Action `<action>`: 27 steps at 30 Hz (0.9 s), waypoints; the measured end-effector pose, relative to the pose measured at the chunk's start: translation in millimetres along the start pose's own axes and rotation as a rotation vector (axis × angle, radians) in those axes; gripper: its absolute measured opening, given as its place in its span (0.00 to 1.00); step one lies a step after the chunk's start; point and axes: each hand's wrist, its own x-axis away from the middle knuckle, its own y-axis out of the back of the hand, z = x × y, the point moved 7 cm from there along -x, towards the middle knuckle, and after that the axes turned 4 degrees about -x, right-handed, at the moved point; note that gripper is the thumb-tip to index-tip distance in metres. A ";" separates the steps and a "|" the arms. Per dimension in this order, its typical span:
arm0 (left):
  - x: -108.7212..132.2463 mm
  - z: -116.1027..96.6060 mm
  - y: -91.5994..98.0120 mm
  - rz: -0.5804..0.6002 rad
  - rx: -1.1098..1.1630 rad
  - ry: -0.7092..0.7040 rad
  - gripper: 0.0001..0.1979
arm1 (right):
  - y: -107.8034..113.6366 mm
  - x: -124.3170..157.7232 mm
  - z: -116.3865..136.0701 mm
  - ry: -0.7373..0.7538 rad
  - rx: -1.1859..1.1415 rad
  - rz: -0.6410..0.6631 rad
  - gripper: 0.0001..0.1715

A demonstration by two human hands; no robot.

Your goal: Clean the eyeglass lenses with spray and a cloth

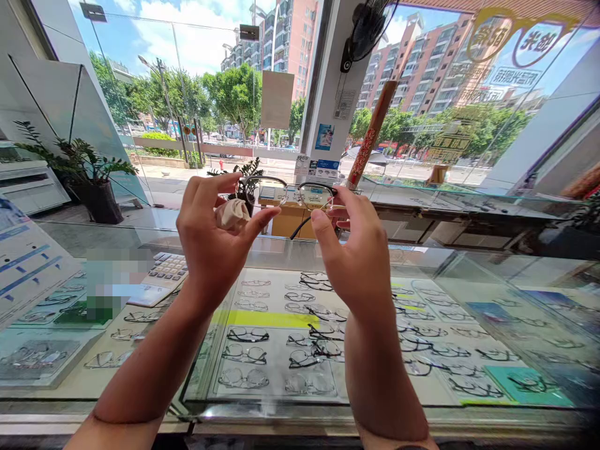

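Note:
Both my hands hold up a pair of eyeglasses [287,186] with dark upper rims, lifted above the glass counter. My left hand [210,231] grips the left end of the frame near the hinge, and a crumpled pale cloth [233,214] is tucked inside its fingers. On the other side, my right hand [354,250] pinches the right lens edge between thumb and fingers. One dark temple arm [300,227] hangs down beside my right thumb. The other temple is hidden behind my left hand.
Beneath my arms a glass display case [267,403] holds rows of eyeglass frames. A calculator [167,267] lies on the left, near a printed sheet [30,262]. Beyond stand a potted plant [96,194], a further counter [435,219] and large windows. A fan [368,28] hangs on the pillar.

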 end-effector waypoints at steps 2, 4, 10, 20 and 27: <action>-0.1 -2.3 0.7 -0.009 -0.034 -0.015 0.26 | -0.5 0.3 -0.3 0.005 -0.004 -0.007 0.30; -0.2 -3.3 0.5 -0.002 -0.043 -0.023 0.26 | -0.9 0.5 -0.5 0.014 -0.007 -0.017 0.29; -1.8 1.6 -1.2 0.013 -0.043 -0.009 0.26 | 3.0 0.2 2.3 0.067 -0.031 -0.059 0.28; -6.7 15.6 -7.9 0.122 -0.046 0.066 0.27 | 12.5 -1.8 10.1 0.158 -0.061 -0.126 0.27; -6.1 21.7 -9.8 0.114 -0.050 0.124 0.28 | 12.7 -0.1 16.7 0.182 -0.046 -0.145 0.26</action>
